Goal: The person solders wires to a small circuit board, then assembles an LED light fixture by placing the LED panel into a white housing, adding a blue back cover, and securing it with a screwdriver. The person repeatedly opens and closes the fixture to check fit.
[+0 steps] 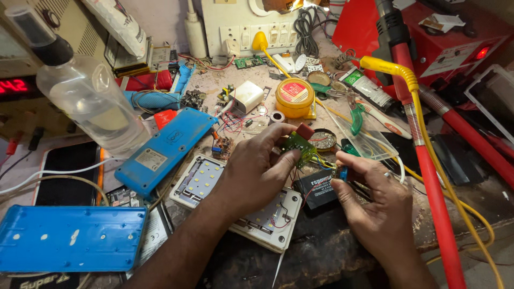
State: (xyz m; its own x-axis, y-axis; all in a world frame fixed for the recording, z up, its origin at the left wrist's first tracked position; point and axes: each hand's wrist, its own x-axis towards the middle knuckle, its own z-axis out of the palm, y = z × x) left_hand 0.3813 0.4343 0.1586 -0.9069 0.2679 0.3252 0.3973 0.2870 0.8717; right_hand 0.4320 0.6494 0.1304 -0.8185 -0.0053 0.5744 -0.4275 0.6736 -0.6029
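Observation:
My left hand (pixel 257 171) grips a small green circuit board (pixel 300 144) with a dark red block component on it, held above the bench. My right hand (pixel 375 203) pinches a small blue part (pixel 343 173) joined to the board by thin coloured wires. Right under both hands lies a small black battery (pixel 317 188). A white panel of small LEDs (pixel 270 222) sits beneath my left wrist, with a second LED panel (pixel 197 179) to its left.
A blue plastic casing (pixel 163 150) and a blue cover (pixel 69 238) lie at left, with a clear bottle (pixel 85 91) and a dark phone (pixel 67 174). A yellow round tin (pixel 294 97), green pliers (pixel 356 115), a red hose (pixel 433 176) and a yellow cable (pixel 428 139) crowd the right.

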